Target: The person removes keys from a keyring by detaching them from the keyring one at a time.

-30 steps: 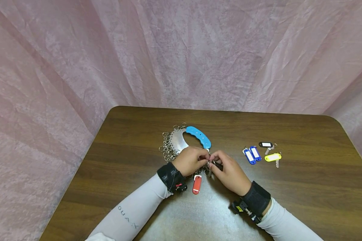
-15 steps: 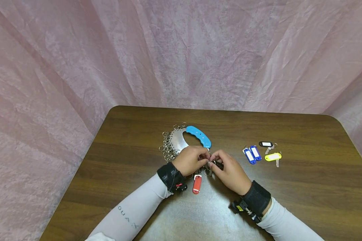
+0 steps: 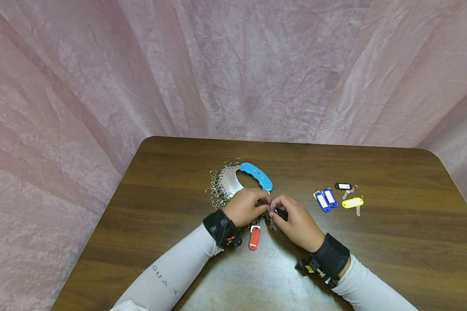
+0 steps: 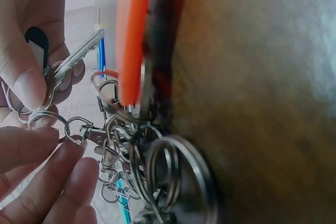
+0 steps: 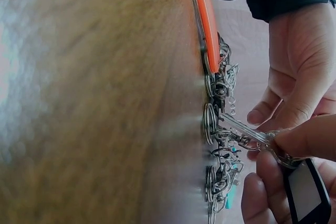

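A key holder with a curved metal plate [image 3: 228, 180] and a blue handle [image 3: 257, 176] lies on the table, clips and split rings fringing its edge. Over its near end my left hand [image 3: 246, 208] pinches one of its split rings [image 4: 46, 115]. Facing it, my right hand [image 3: 299, 224] pinches a key [image 4: 79, 59] and the ring of its black key tag [image 5: 305, 192] between thumb and finger. Both rings meet at the fingertips; whether they are linked, I cannot tell. An orange-red key tag [image 3: 254, 238] hangs from the holder just below my left hand.
To the right on the wooden table [image 3: 404, 207] lie two blue key tags [image 3: 321, 201], a black-framed key tag [image 3: 343, 186] with a key, and a yellow key tag [image 3: 352, 202] with a key. A pink curtain [image 3: 257, 69] hangs behind the table.
Both hands stay in place with the same hold. The key and ring hanging below the right fingertips have shifted slightly; the tags on the table have not moved.
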Motion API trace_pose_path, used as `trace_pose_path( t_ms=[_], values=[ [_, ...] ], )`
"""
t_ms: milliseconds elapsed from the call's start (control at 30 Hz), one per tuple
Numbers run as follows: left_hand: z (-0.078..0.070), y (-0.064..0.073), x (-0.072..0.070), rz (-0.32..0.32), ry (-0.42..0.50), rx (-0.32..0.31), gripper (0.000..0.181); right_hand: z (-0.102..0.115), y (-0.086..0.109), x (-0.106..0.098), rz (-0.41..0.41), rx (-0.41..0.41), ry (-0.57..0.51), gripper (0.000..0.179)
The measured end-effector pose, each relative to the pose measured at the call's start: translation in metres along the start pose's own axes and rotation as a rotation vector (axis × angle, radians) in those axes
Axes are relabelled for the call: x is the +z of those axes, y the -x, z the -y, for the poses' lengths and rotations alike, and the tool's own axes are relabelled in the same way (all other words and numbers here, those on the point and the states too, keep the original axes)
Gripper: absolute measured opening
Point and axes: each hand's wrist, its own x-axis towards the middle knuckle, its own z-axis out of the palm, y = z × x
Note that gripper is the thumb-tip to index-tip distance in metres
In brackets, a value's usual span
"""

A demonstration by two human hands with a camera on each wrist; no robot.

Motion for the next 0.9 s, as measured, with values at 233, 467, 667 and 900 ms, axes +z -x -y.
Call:
trace_pose_path(
  t_ms=[233, 467, 667, 900],
  values=[
    [-0.0008, 0.0011, -0.0007, -0.03, -0.036, 0.054, 0.004, -0.0003, -0.0006, -0.0007, -0.007, 0.014, -0.011, 0.013],
    [-0.0006, 0.0015, -0.0015, -0.036, -0.058, 0.085, 0.005, -0.0001, -0.001, 0.0001, -0.006, 0.025, -0.032, 0.014],
    [-0.0014, 0.0016, -0.0015, -0.031, -0.085, 0.096, 0.006, 0.0002, -0.0011, -0.0002, 0.001, 0.038, -0.041, 0.016],
    [-0.0034, 0.0024, -0.0016, -0.02, -0.112, 0.108, 0.005, -0.0005, -0.0009, -0.0006, 0.007, 0.058, -0.034, 0.017]
  ],
)
